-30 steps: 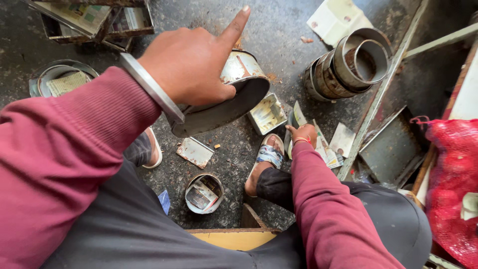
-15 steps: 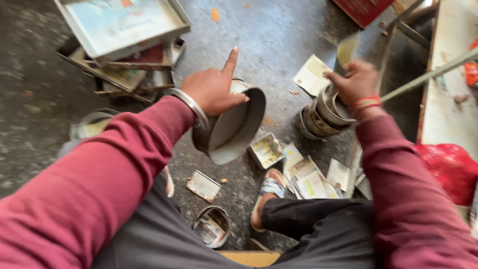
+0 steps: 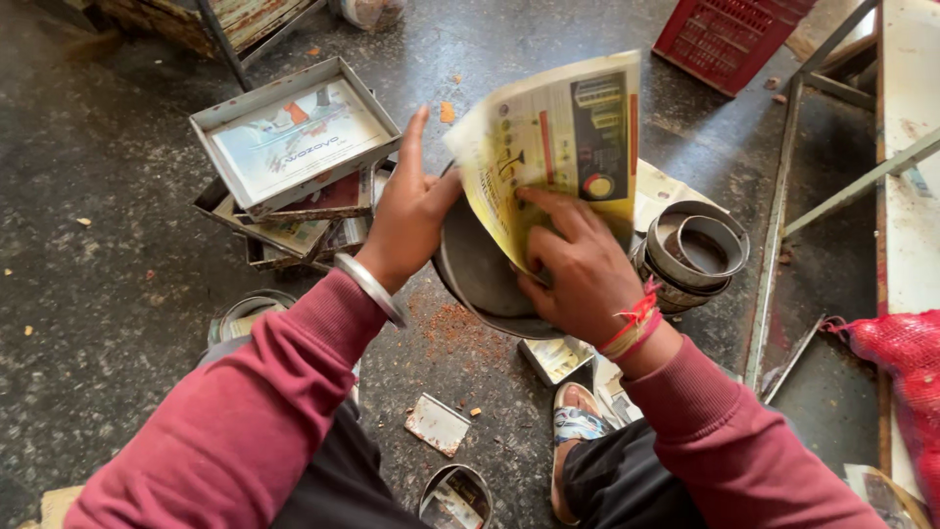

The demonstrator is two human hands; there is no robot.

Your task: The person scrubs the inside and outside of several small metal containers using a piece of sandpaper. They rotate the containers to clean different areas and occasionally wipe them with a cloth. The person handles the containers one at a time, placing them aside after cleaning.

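1. The left hand (image 3: 406, 220) grips the rim of a round, dark grey metal baking tin (image 3: 480, 269), which is held tilted up off the floor in front of the person; the thumb presses on the tin's edge, the index finger points straight up, and the other fingers are hidden behind the tin.
2. A plain silver metal bangle (image 3: 370, 287) sits on the left wrist, just above the maroon sleeve (image 3: 255, 411).
3. The right hand (image 3: 578, 269) holds a yellow printed sheet of paper (image 3: 553, 147); its fingers are spread flat over the lower part of the sheet, pressing it against the open face of the tin.
4. The sheet stands upright and rises well above the tin's rim.
5. Red and orange threads (image 3: 636, 323) are tied around the right wrist.
6. Just to the right of the tin, a stack of round metal tins (image 3: 695, 250) rests on the dark, speckled concrete floor (image 3: 108, 196).
7. To the left, a rectangular grey metal tray lined with printed paper (image 3: 294, 137) lies on top of other rectangular trays.
8. Near the person's knees lie small paper-lined tins: a square one (image 3: 438, 424) and a round one (image 3: 455, 498).
9. A foot in a sandal (image 3: 573, 441) rests on the floor below the right forearm.
10. A red plastic crate (image 3: 729, 39) stands at the top right, and a red mesh sack (image 3: 901, 377) lies at the right edge.
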